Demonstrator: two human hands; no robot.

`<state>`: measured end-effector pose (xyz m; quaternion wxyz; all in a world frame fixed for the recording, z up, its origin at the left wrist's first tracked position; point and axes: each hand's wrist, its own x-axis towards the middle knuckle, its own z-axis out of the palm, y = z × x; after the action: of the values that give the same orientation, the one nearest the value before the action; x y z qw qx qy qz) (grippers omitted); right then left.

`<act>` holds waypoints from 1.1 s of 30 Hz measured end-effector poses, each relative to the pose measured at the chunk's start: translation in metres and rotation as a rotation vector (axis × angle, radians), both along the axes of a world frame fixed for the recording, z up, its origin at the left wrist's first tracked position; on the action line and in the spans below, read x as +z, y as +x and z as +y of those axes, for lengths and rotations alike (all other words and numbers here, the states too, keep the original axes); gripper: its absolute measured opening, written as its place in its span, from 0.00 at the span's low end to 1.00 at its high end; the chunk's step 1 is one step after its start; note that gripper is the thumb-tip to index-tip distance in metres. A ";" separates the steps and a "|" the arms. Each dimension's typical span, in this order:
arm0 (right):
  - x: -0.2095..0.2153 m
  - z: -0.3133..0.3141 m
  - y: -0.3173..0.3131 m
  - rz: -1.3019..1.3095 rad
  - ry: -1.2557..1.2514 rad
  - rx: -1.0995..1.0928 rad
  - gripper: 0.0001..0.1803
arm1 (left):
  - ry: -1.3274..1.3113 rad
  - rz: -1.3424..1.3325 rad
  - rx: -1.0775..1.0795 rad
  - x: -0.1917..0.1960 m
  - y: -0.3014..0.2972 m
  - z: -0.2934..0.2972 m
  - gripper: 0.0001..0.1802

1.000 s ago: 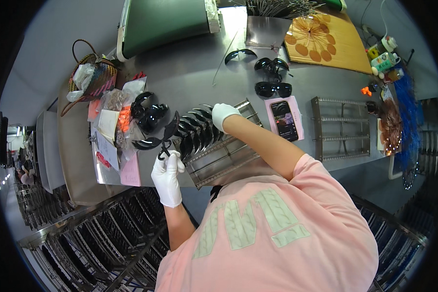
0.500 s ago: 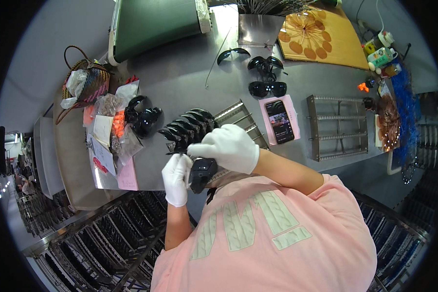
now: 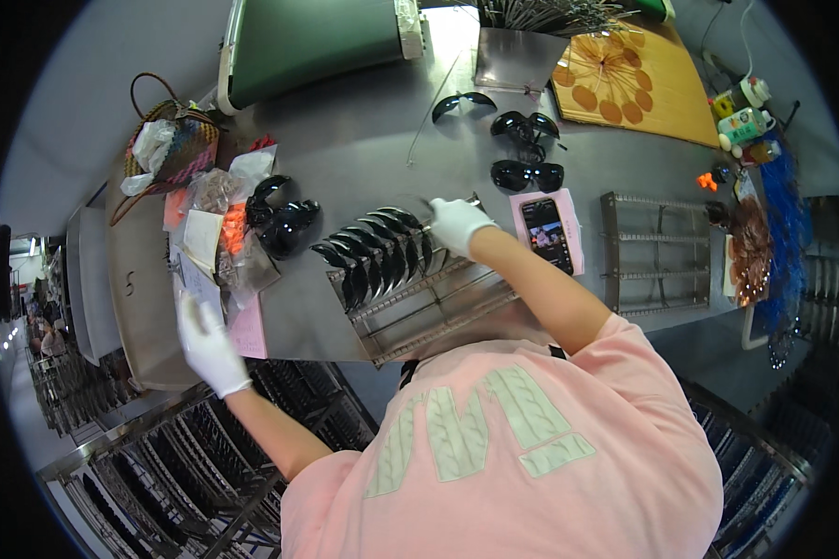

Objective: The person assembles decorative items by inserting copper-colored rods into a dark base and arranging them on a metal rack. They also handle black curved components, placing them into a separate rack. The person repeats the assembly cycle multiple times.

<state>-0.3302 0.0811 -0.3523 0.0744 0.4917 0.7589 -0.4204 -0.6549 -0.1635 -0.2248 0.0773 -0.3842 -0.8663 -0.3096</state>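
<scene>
Black lenses (image 3: 383, 263) stand racked; left hand (image 3: 211, 349) has swung away, released; grip of right hand (image 3: 461, 226) unclear.

Woven bag (image 3: 198, 160) at far L of tbl (image 3: 368, 144), w/ white plastic (image 3: 154, 144) in it. Phone (image 3: 545, 233), screen lit, lies on pink paper (image 3: 577, 240). Yellow cardboard (image 3: 685, 107), top R, has flat round brown bits (image 3: 584, 99) in a ring, nr some bottles (image 3: 744, 126). Shiny blue strands (image 3: 781, 247) hang at R end. Big green conveyor belt (image 3: 317, 47) up top, L of ctr.

A grey metal table (image 3: 345, 140) stands near densely filled racks (image 3: 196, 456).
</scene>
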 end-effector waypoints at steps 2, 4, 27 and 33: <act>0.005 0.004 -0.016 -0.101 0.029 0.101 0.16 | -0.067 -0.174 -0.195 -0.026 0.042 0.025 0.17; 0.009 0.010 -0.026 -0.257 0.017 0.312 0.13 | -0.104 -0.151 -0.466 -0.046 0.086 0.057 0.15; -0.003 0.082 0.158 -0.190 0.783 0.211 0.37 | -0.529 0.200 -1.060 -0.096 0.097 0.136 0.44; 0.053 0.080 0.148 0.073 0.734 0.118 0.36 | -0.434 0.087 -1.093 -0.129 0.070 0.142 0.43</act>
<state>-0.1822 0.1608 -0.2993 -0.1096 0.4256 0.8884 -0.1324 -0.5848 -0.0211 -0.3534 -0.1385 -0.7942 -0.5823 -0.1043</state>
